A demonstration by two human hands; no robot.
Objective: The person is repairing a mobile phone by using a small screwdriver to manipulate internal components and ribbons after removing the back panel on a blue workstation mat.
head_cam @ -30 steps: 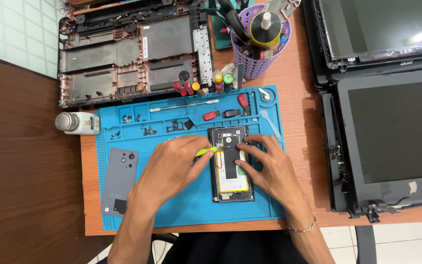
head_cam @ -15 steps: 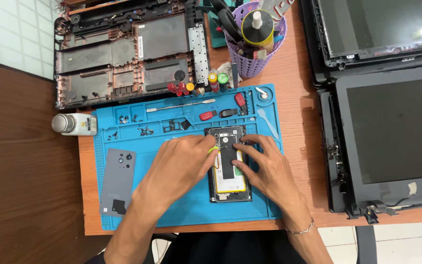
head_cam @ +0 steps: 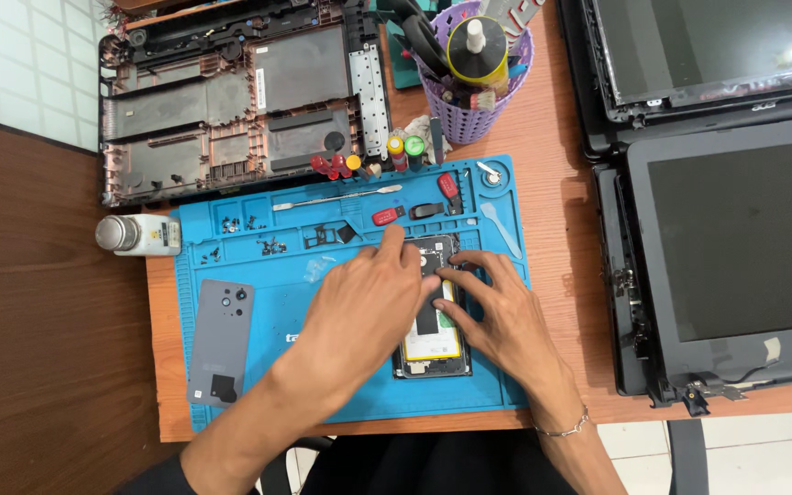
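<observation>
Hands are meeting over an opened phone (head_cam: pixel 433 344) that is lying face down near the middle of a blue repair mat (head_cam: pixel 258 321), probably because the mat's grippy surface is keeping the body from sliding while it is being worked on. The left hand (head_cam: pixel 364 307) is lying across the phone's left edge and upper part, fingers together and curled down onto it; whether they are pinching a tool or a small part I cannot tell, since the fingertips are hiding under the knuckles. The right hand (head_cam: pixel 497 316) is resting at the phone's right side, fingers spread fairly wide and pressing on its upper right area and the mat, seemingly steadying it, holding nothing that I can see. Left of the phone, well apart, a grey back cover (head_cam: pixel 222 339) is lying flat on the mat, set aside out of the way. Above the phone, small screws (head_cam: pixel 231 225) are sitting in the mat's moulded trays, likely so they are not rolling off, and a thin metal spudger (head_cam: pixel 336 197) is lying beyond them. Farther above, off the mat, a purple tool basket (head_cam: pixel 474 115) is standing within reach.
</observation>
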